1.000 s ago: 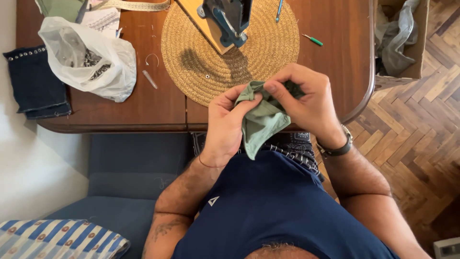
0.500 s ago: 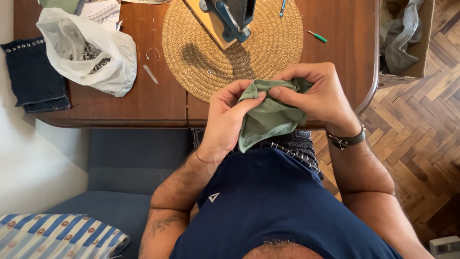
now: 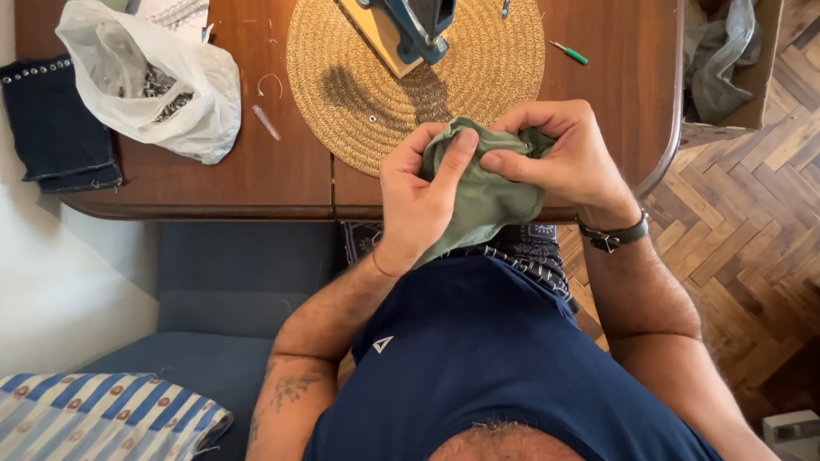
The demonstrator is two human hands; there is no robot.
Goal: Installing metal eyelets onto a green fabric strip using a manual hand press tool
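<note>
Surface: dark brown wooden table with a rounded edge, filling the top of the frame. Floor at right is herringbone wood parquet. Blue-grey upholstered seat below the table at left; one blue-and-white striped cushion in the lower left corner.

On the table, count:
- 1 round woven straw mat, top centre
- 1 blue metal press tool on a wooden base on the mat, cut off by the top edge
- 1 white plastic bag with small metal parts inside, upper left
- 1 piece of dark studded denim, hanging over the left table edge
- 1 small green-handled tool, upper right of the mat
- 1 cardboard box holding grey cloth, top right corner, off the table

Hands, frame centre, over the near table edge: left hand and right hand both closed on one bunched piece of olive-green fabric. Left thumb pressed on its top, right fingers curled over the upper right part. Fabric hangs down to the lap. Dark strap watch on the right wrist.
</note>
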